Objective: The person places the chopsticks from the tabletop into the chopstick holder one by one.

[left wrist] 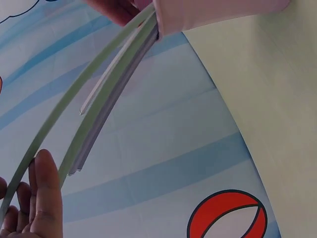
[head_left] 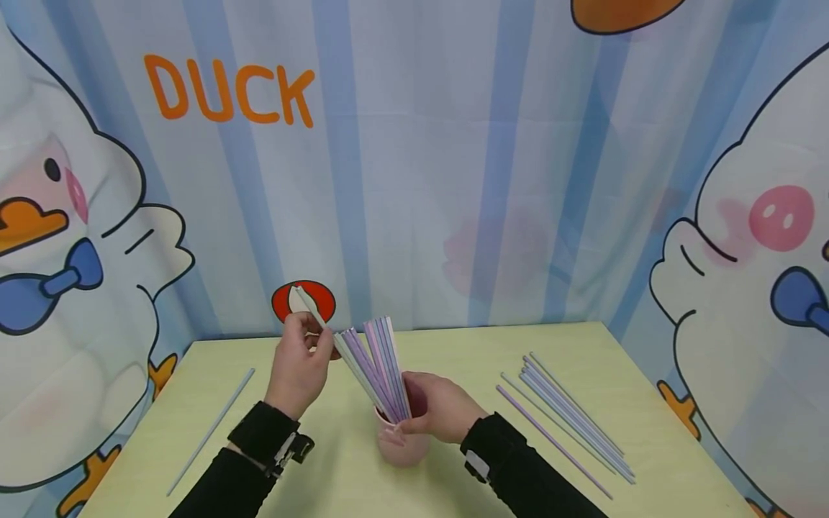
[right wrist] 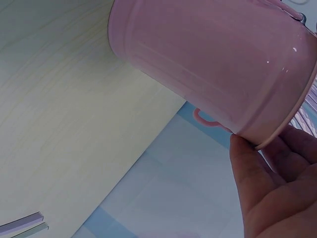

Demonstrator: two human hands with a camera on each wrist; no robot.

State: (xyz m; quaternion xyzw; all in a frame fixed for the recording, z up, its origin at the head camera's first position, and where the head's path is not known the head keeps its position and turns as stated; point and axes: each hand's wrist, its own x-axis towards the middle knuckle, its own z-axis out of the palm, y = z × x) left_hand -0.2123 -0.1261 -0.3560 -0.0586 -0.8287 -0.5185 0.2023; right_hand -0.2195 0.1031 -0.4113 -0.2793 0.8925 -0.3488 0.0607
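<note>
A small pink pail point(head_left: 403, 452) stands upright on the table, and a bundle of long, straw-like sticks point(head_left: 386, 363) in purple, pink and pale green leans out of it. With thumb and fingertips, my left hand point(head_left: 299, 363) pinches the upper part of a pale green stick point(left wrist: 74, 94). That stick's lower end runs into the pail's mouth. My right hand point(head_left: 443, 408) grips the pail by its rim, thumb outside and fingers over the far side. In the right wrist view, a small pink loop point(right wrist: 204, 119) and a metal handle joint point(right wrist: 302, 19) show on the pail.
Several bluish and greenish sticks point(head_left: 573, 414) lie to the right on the pale yellow table point(head_left: 350, 482), with a purple stick point(head_left: 550, 440) beside them. A single grey-blue stick point(head_left: 210, 432) lies at the left. A duck-print curtain point(head_left: 414, 180) hangs behind the table.
</note>
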